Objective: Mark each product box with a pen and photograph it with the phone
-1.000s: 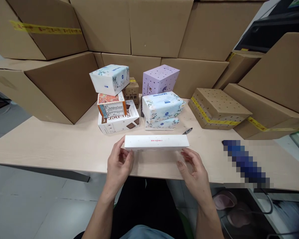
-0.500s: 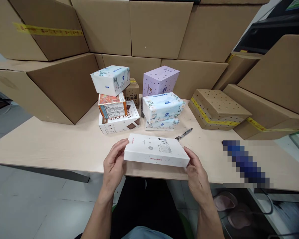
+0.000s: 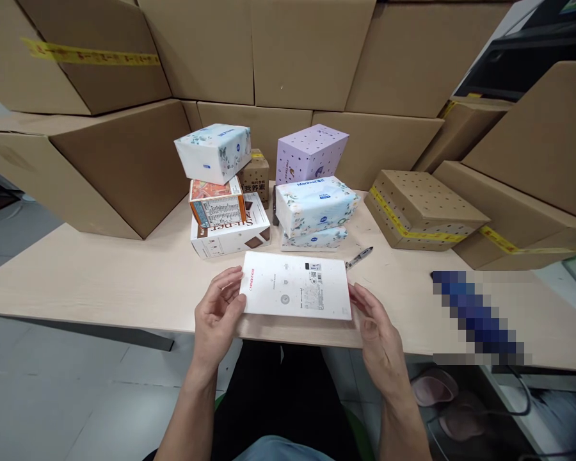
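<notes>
A flat white box [image 3: 264, 285] with small red and black print is held above the front of the table, its printed broad face turned up toward me. My left hand [image 3: 221, 307] grips its left end, thumb on the near corner and fingers behind the edge. At the right end, the fingers of my right hand [image 3: 377, 326] touch the box's side, while that thumb stands off it. Just beyond the box's far right corner lies a pen [image 3: 360, 257].
Behind stand a white carton [image 3: 221, 242], an orange-edged box [image 3: 218, 203], tissue packs [image 3: 317, 205] and a purple box [image 3: 310, 153]. A taped brown box [image 3: 427, 208] is at right. Large cardboard boxes [image 3: 312, 51] wall the back. A blurred blue item [image 3: 475, 314] lies right.
The white box has tilted so its broad face shows more fully and its near side has gone from view. My left thumb has come onto the near left corner.
</notes>
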The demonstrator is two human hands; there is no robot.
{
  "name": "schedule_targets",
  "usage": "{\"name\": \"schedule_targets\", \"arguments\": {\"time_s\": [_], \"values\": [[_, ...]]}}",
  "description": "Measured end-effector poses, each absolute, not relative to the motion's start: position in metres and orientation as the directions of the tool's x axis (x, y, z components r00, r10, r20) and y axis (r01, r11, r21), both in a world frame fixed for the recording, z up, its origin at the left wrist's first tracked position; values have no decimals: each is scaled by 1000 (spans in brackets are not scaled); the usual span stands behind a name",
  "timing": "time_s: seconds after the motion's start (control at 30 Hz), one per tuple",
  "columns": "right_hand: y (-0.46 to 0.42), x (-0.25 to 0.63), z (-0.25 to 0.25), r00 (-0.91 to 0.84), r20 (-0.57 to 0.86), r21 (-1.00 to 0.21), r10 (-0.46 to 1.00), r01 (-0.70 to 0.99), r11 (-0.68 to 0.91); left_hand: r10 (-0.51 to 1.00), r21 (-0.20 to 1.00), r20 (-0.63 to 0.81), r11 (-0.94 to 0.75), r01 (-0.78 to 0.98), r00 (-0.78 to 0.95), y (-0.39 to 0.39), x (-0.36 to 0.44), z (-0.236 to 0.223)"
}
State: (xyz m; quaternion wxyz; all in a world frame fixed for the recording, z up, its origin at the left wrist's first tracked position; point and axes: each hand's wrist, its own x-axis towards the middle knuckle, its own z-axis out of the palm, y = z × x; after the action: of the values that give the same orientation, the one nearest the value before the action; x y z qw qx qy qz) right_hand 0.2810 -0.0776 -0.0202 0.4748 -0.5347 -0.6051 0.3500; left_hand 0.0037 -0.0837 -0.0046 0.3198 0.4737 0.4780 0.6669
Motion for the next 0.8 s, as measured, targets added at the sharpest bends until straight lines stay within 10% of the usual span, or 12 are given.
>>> {"name": "schedule_targets", "arguments": {"time_s": [0.8], "values": [[-78, 286, -35, 15, 216, -916, 976, 350, 197, 893, 926, 362, -378, -9, -268, -86, 5, -5]]}}
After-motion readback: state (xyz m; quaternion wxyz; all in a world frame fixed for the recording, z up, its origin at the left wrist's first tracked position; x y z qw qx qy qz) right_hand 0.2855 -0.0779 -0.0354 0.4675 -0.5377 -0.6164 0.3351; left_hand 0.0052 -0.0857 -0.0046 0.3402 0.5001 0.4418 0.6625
